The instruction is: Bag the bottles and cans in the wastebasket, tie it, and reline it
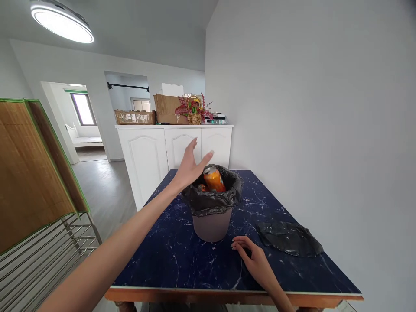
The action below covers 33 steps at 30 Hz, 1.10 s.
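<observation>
The empty left hand (192, 168) spreads beside an orange can (216, 181) in a lined bin (212, 227). The right hand (255, 260), empty and loosely curled, is near a black plastic bag (290, 238).

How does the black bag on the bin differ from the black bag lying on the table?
Pose: the lining bag is spread open and folded over the rim of the bin, while the loose bag lies flattened on the table.
Contents: the lining bag has an orange can in it; no can shows in the loose bag.
Shared: both are black, shiny and wrinkled.
</observation>
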### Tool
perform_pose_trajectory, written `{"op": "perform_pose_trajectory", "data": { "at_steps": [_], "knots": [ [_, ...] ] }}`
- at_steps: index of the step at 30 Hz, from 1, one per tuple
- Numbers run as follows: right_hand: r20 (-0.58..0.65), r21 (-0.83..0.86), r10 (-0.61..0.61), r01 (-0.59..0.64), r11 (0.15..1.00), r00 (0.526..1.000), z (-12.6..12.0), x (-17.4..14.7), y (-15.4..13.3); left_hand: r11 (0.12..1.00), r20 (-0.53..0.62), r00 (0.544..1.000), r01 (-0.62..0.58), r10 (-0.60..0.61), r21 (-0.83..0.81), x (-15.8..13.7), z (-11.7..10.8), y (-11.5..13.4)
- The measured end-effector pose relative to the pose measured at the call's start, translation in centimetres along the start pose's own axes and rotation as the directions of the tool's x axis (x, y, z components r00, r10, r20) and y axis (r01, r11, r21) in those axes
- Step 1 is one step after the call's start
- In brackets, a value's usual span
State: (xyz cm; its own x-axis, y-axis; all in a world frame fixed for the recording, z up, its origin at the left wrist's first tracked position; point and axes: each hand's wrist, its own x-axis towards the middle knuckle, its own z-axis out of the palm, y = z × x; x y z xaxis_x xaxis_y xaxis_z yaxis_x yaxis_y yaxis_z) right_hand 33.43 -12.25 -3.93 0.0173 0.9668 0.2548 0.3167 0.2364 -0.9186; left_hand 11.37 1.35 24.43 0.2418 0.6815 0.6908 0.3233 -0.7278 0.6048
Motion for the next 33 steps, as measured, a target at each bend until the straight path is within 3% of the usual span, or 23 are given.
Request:
{"op": "perform_pose_trajectory", "data": {
  "at_steps": [3, 5, 9, 13, 17, 22, 33],
  "knots": [
    [-0.005, -0.007, -0.010, 0.010, 1.000, 1.000, 0.0, 0.0, 0.2, 0.995, -0.097, 0.991, -0.084, 0.088, 0.045, -0.5, -1.0, 0.5],
    [-0.007, -0.006, -0.018, 0.018, 1.000, 1.000, 0.0, -0.1, 0.4, 0.995, -0.102, 0.993, -0.056, 0.064, 0.079, -1.3, -2.0, 0.1],
    [-0.007, -0.001, -0.024, 0.024, 1.000, 1.000, -0.1, -0.1, 0.6, 0.977, -0.088, 0.980, 0.189, -0.180, 0.103, -3.1, -3.1, -2.3],
    [-0.016, -0.005, -0.027, 0.027, 1.000, 0.999, 0.0, -0.1, 0.7, 0.902, -0.002, 0.904, 0.426, -0.427, 0.068, -3.9, -2.9, -4.2],
    [0.005, -0.011, -0.003, 0.003, 1.000, 1.000, 0.0, -0.1, 0.8, 0.828, 0.126, 0.819, 0.559, -0.559, 0.039, -4.3, -2.0, -4.0],
    [0.020, -0.008, 0.010, -0.009, 1.000, 1.000, -0.1, -0.1, 0.6, 0.802, 0.234, 0.778, 0.596, -0.584, 0.020, -4.8, -1.6, -2.3],
    [-0.003, 0.017, -0.005, 0.006, 1.000, 1.000, 0.2, 0.0, 1.0, 0.810, 0.261, 0.777, 0.586, -0.573, 0.034, -8.8, -4.2, -1.0]
  ]
}}
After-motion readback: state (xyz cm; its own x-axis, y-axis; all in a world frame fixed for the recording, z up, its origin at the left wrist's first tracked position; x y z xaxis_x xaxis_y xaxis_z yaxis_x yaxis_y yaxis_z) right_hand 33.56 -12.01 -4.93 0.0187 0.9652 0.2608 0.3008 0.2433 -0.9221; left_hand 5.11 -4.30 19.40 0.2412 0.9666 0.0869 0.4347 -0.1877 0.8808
